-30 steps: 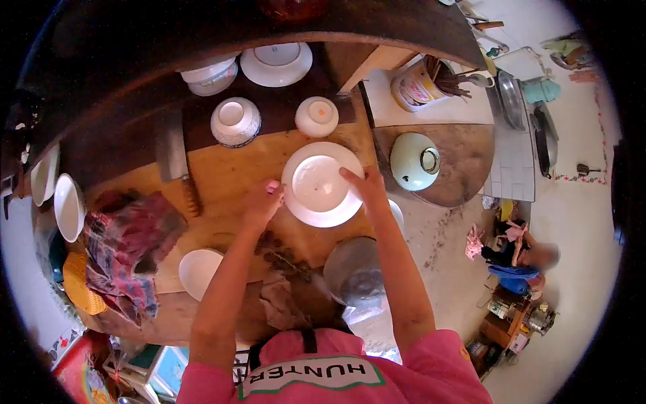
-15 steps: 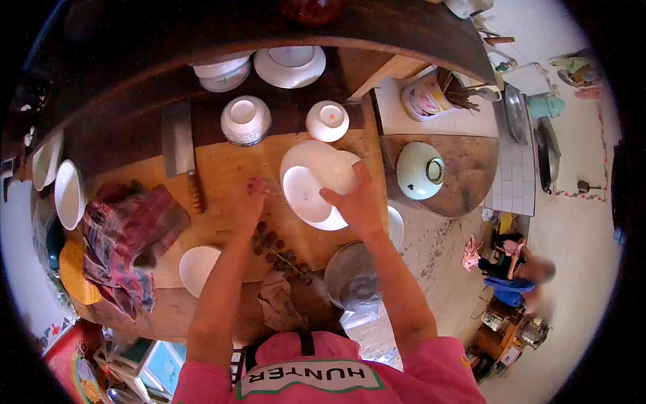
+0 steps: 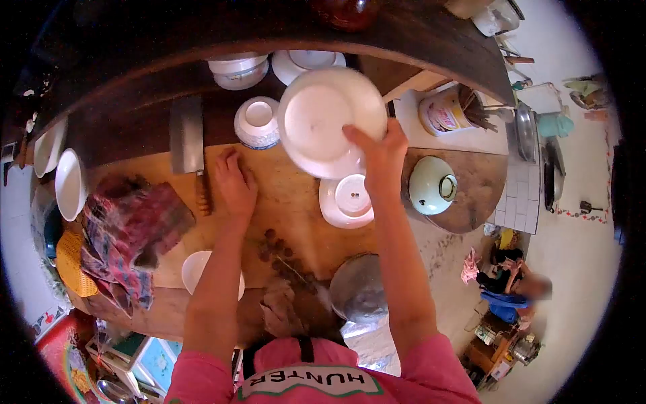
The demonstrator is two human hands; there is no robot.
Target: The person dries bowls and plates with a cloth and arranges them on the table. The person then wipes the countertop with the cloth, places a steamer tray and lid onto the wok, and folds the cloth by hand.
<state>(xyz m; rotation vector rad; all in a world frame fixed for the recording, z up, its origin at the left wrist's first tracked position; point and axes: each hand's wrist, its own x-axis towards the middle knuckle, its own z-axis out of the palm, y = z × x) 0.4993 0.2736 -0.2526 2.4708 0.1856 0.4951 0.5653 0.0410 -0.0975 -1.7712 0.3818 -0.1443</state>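
Observation:
My right hand (image 3: 387, 158) grips the rim of a white plate (image 3: 313, 111), thumb on its underside, holding it raised above the table near the shelf. Beneath it, a white dish with a small mark on its base (image 3: 348, 202) lies upside down, partly covered by the plate and my right hand. My left hand (image 3: 235, 183) is empty with its fingers apart, above the wooden table just right of the cleaver (image 3: 187, 138). An upturned patterned bowl (image 3: 258, 122) sits beyond it. Grapes (image 3: 286, 259) lie between my forearms.
On the left are a plaid cloth (image 3: 138, 225), a yellow basket (image 3: 74, 266) and a white bowl (image 3: 70, 185). A metal basin (image 3: 356, 289) stands by my right forearm. A pale green bowl (image 3: 431, 185) rests on a round board. The dark shelf (image 3: 269, 34) overhangs the back. Another person sits far right.
My right hand has lifted the white plate up toward the shelf, uncovering the dish with the marked base. My left hand has moved up and left, toward the cleaver.

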